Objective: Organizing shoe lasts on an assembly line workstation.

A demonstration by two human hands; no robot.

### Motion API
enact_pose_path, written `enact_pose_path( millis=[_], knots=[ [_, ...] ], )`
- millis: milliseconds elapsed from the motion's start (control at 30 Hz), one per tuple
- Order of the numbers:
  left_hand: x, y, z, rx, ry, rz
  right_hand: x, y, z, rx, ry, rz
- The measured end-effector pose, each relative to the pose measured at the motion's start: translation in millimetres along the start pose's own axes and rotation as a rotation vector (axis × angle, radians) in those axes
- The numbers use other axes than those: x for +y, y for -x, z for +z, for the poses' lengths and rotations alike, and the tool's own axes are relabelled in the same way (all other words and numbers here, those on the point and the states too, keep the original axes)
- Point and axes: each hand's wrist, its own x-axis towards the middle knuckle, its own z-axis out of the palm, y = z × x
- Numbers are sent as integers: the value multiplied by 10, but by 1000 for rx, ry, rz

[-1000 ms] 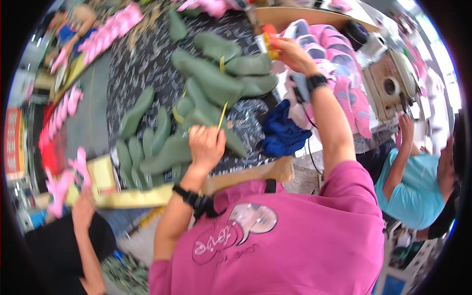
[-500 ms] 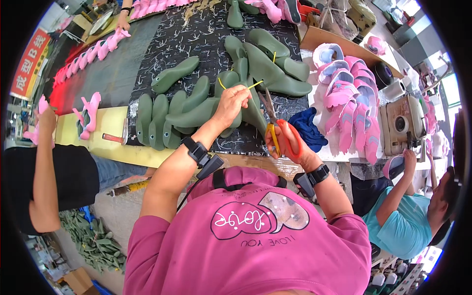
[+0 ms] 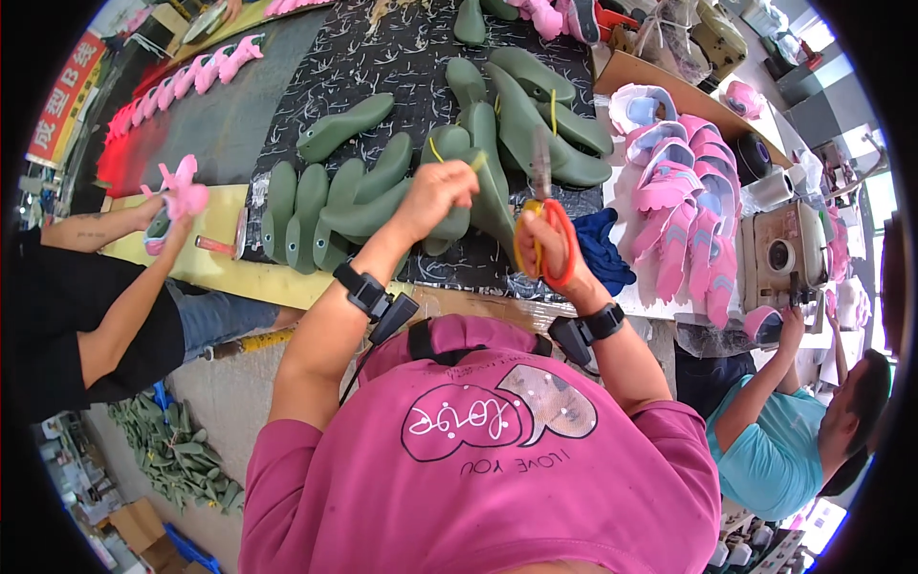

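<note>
Nearest, the right hand [image 3: 555, 247] grips orange-and-yellow scissors [image 3: 542, 189], blades pointing far, left of a blue cloth [image 3: 601, 251]. Farther left, the left hand [image 3: 438, 199] pinches a blurred yellow strip [image 3: 479, 161] among green shoe lasts [image 3: 371, 212] on the table [image 3: 411, 72].

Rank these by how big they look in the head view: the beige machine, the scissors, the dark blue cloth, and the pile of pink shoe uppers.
Largest to smallest:
1. Pile of pink shoe uppers
2. Beige machine
3. Dark blue cloth and scissors: too close to rank, with fingers covering part of the scissors.
</note>
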Motion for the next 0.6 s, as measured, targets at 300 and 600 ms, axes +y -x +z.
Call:
enact_pose_path(
  millis=[300,600],
  knots=[
    [98,504,-429,181,-247,144,348,308,-707,530,887,-18],
    [-46,788,-347,241,-1186,262,665,3,-778,257,1407,-232]
  ],
)
